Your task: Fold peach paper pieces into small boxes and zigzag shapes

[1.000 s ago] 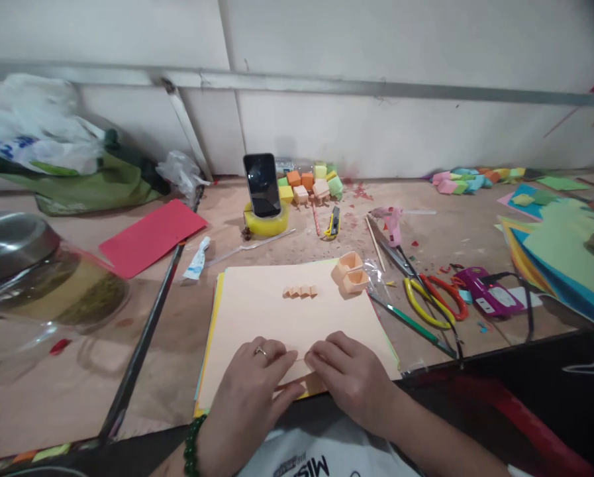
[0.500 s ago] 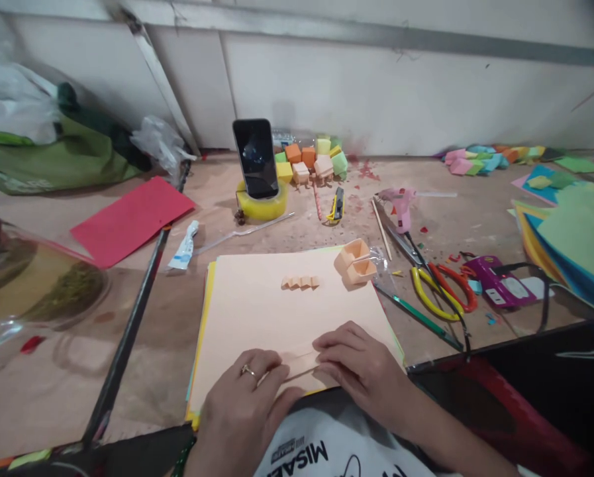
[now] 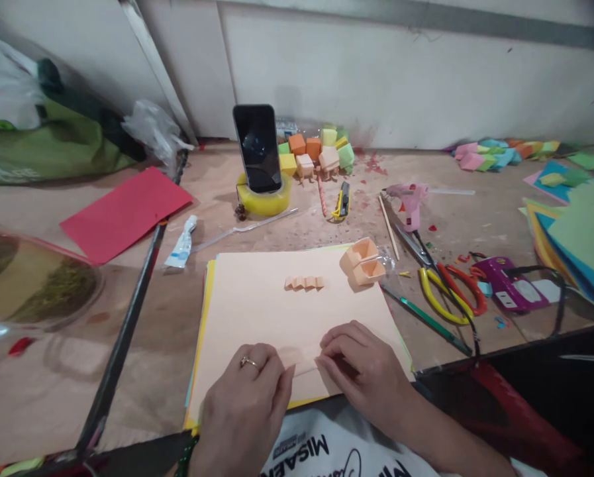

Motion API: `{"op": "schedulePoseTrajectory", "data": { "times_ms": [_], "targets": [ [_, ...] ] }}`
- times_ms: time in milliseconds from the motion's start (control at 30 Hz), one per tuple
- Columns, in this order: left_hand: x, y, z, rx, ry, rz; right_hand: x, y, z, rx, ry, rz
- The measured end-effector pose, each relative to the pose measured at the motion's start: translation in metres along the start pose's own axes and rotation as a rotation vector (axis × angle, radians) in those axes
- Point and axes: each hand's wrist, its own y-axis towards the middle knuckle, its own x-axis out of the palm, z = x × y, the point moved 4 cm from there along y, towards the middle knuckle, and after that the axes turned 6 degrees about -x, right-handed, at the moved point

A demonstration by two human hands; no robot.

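Between my two hands stretches a narrow peach paper strip (image 3: 305, 366), held low over the near part of a stack of peach paper (image 3: 257, 298). The fingers of my left hand (image 3: 251, 384), which wears a ring, pinch its left end. At the right end, my right hand (image 3: 359, 358) grips it between thumb and fingers. The strip's ends are hidden under my fingertips. Farther up the stack lies a zigzag-folded peach paper strip (image 3: 304, 283). Two small open peach paper boxes (image 3: 365, 260) sit at the stack's top right corner.
Right of the stack lie a green pencil-like stick (image 3: 428, 321), scissors (image 3: 443, 291), a pink glue gun (image 3: 410, 202) and a purple device (image 3: 512, 283). Behind stand a phone (image 3: 257, 149) on a yellow tape roll (image 3: 263, 199) and several coloured paper cubes (image 3: 312, 151). Red paper (image 3: 128, 213) lies left.
Both hands stay on the strip, and their fingers have shifted slightly; less of the strip's face shows now. The camera view has tilted and moved a little.
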Motion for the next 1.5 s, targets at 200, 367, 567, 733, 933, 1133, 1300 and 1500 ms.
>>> {"op": "schedulePoseTrajectory", "data": {
  "times_ms": [200,367,567,733,933,1133,1300,1500],
  "targets": [
    [-0.001,0.003,0.000,0.004,0.010,0.008,0.001,-0.001,0.001,0.002,0.002,-0.033],
    [0.000,0.004,-0.002,-0.016,0.013,0.003,0.002,0.000,0.000,0.011,0.007,-0.066],
    [-0.001,0.005,-0.001,-0.014,0.035,-0.034,0.000,0.003,-0.002,0.040,0.022,-0.102],
    [0.000,0.005,0.000,-0.006,0.076,-0.070,-0.002,0.002,-0.003,0.048,0.038,-0.085],
    [0.000,0.005,0.001,0.000,0.115,-0.069,0.002,-0.001,-0.002,0.035,-0.034,-0.091],
    [0.000,-0.005,0.010,0.340,0.106,-0.081,0.002,-0.009,-0.013,-0.311,-0.319,-0.033],
    [0.000,-0.020,0.009,0.421,0.202,-0.132,-0.011,-0.018,-0.011,-0.349,-0.382,-0.110],
    [0.003,-0.020,0.019,0.497,0.265,-0.213,-0.010,-0.016,-0.019,-0.427,-0.363,-0.111]
  ]
}}
